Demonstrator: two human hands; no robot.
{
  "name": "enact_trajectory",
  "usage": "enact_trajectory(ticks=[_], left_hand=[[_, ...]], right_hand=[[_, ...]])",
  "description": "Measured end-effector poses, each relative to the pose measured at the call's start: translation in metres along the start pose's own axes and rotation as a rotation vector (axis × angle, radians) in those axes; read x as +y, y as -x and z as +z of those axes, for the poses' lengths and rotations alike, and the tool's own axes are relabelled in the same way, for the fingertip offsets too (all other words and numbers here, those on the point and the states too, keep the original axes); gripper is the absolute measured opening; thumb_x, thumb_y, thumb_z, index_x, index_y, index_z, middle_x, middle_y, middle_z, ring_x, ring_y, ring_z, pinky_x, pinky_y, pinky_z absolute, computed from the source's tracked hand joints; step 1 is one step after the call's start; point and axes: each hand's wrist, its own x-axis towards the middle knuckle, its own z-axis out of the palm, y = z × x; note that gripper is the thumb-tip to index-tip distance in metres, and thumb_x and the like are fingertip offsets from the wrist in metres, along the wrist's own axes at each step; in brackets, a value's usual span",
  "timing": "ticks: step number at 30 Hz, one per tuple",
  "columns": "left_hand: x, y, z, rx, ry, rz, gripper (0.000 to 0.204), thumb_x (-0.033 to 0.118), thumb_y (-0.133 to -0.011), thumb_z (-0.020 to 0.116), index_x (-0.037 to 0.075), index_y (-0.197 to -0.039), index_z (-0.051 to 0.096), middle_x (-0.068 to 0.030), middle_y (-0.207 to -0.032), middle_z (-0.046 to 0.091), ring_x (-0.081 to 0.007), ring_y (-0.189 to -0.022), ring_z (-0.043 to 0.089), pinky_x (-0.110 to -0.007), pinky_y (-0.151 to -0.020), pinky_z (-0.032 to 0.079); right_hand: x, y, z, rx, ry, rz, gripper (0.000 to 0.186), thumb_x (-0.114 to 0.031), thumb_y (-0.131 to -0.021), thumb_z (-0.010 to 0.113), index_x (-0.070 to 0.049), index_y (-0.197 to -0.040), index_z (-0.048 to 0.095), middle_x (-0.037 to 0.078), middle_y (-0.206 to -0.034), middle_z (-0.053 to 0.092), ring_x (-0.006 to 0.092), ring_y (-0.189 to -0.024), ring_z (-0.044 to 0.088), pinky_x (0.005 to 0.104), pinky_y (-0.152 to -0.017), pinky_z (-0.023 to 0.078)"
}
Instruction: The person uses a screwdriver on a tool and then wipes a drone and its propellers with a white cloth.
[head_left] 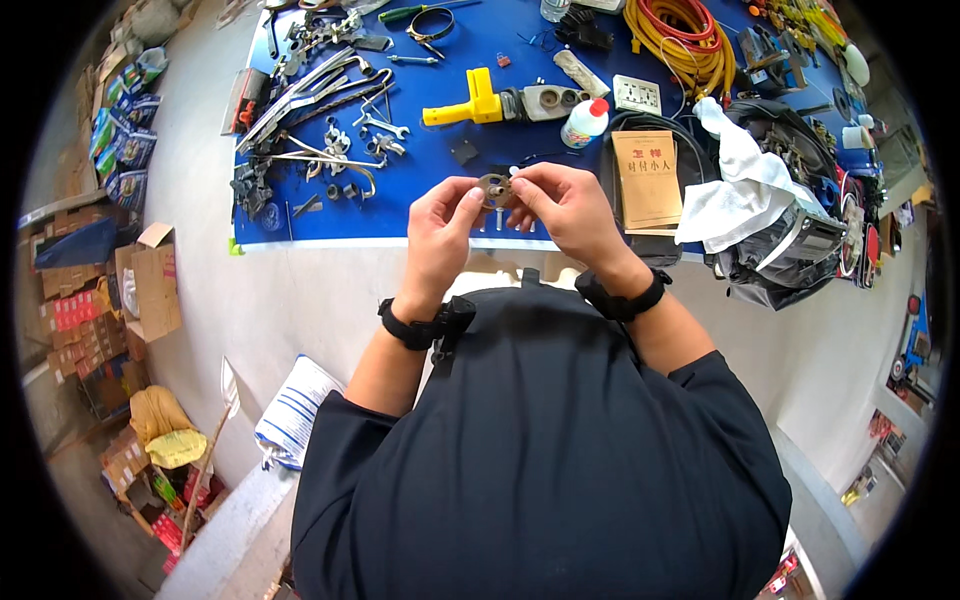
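Observation:
My left hand [441,232] is closed, with thumb and fingers pinching the edge of a small round metal disc [495,186] that has an opening in it. Close against the disc's other side is my right hand [572,215], its thumb and forefinger pressed together. A tiny whitish piece [514,171] shows at those fingertips; its kind is too small to make out. Both hands are over the front edge of the blue table [330,228]. Below them several short metal bolts [499,219] stand in a row, partly hidden by the fingers. A small black square piece [464,151] lies just beyond.
Metal rods and wrenches [310,105] crowd the table's left. Farther back lie a yellow-handled tool [475,103], a white bottle with a red cap [585,123] and coiled yellow hose [680,45]. At right are a tan booklet [648,185] and a white cloth [735,190] over a black bag.

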Motion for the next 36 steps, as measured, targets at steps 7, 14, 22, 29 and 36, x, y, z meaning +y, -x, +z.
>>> enact_trajectory(ticks=[7, 14, 22, 29, 36], left_hand=[[0.006, -0.043, -0.020, -0.181, 0.207, -0.058, 0.021, 0.015, -0.105, 0.059, -0.004, -0.102, 0.069, -0.0039, -0.082, 0.070, -0.0081, -0.068, 0.061, -0.022, -0.061, 0.048], [0.004, -0.058, 0.027, -0.432, 0.184, -0.147, 0.033, 0.025, -0.109, 0.052, 0.000, -0.093, 0.066, 0.0023, -0.070, 0.056, -0.0029, -0.056, 0.044, -0.020, -0.049, 0.032], [0.021, -0.019, 0.134, -0.721, -0.131, 0.303, 0.042, 0.023, -0.109, 0.050, 0.001, -0.073, 0.055, -0.0007, -0.054, 0.048, -0.0078, -0.049, 0.044, -0.027, -0.047, 0.034], [0.032, 0.054, 0.237, -0.974, -0.168, 0.570, 0.039, 0.022, -0.107, 0.046, -0.003, -0.082, 0.060, -0.0131, -0.062, 0.057, -0.0274, -0.051, 0.055, -0.034, -0.050, 0.040], [0.042, 0.160, 0.356, -0.936, -0.185, 0.850, 0.037, 0.023, -0.107, 0.045, -0.001, -0.088, 0.065, -0.0103, -0.069, 0.066, -0.0264, -0.057, 0.062, -0.035, -0.054, 0.045]], right_hand=[[-0.019, -0.013, 0.043, 0.314, 0.202, -0.083, 0.014, -0.011, -0.100, 0.064, 0.002, -0.097, 0.070, 0.005, -0.076, 0.072, 0.0082, -0.065, 0.067, 0.0224, -0.056, 0.051], [-0.016, 0.019, 0.033, 0.713, 0.311, -0.235, 0.013, -0.012, -0.099, 0.067, 0.001, -0.095, 0.067, 0.012, -0.076, 0.068, 0.0168, -0.064, 0.066, 0.0307, -0.059, 0.051], [-0.025, 0.120, -0.015, 0.946, 0.199, -0.286, 0.026, -0.021, -0.102, 0.064, 0.003, -0.095, 0.071, 0.012, -0.076, 0.069, 0.0198, -0.062, 0.065, 0.0297, -0.056, 0.049], [-0.040, 0.257, -0.053, 1.043, 0.291, -0.360, 0.025, -0.022, -0.100, 0.066, 0.000, -0.089, 0.071, 0.013, -0.072, 0.068, 0.0286, -0.062, 0.067, 0.0311, -0.056, 0.050], [-0.057, 0.399, -0.113, 1.162, 0.410, -0.587, 0.023, -0.015, -0.102, 0.062, 0.000, -0.087, 0.071, 0.007, -0.061, 0.064, 0.0180, -0.052, 0.061, 0.0286, -0.049, 0.046]])
